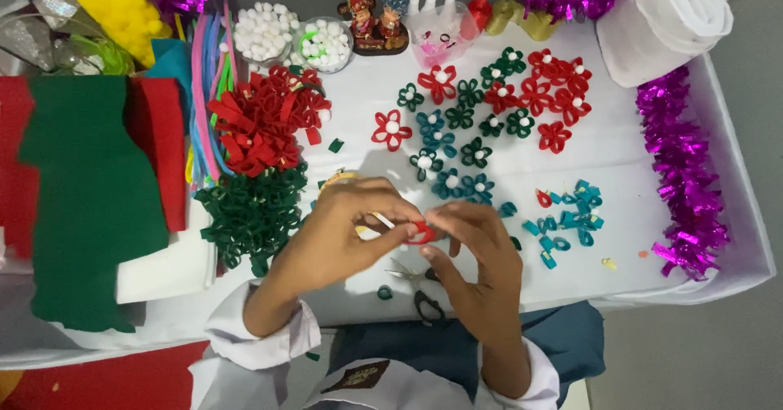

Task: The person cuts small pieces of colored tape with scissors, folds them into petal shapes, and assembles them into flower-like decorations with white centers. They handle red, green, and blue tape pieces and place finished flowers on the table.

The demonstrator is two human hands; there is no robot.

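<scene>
A white table [620,165] fills the room's middle, edged with purple tinsel [683,173]. Taking the pile of red felt loops [261,120] as the marker: far to its left lies a green felt sheet [86,198] over red felt [159,149]. Just below the red pile sits a heap of green felt loops [249,214]. Above it to the right stand two clear cups of white pompoms [294,39]. Below and to the right of the pile, the left hand [342,234] and the right hand [477,255] meet, fingertips of both pinched on a small red felt loop [422,232]. Scissors [416,283] lie on the table under the hands. Well right of the pile spread finished felt flowers [489,100] in red, green and teal, then loose teal loops [571,214].
</scene>
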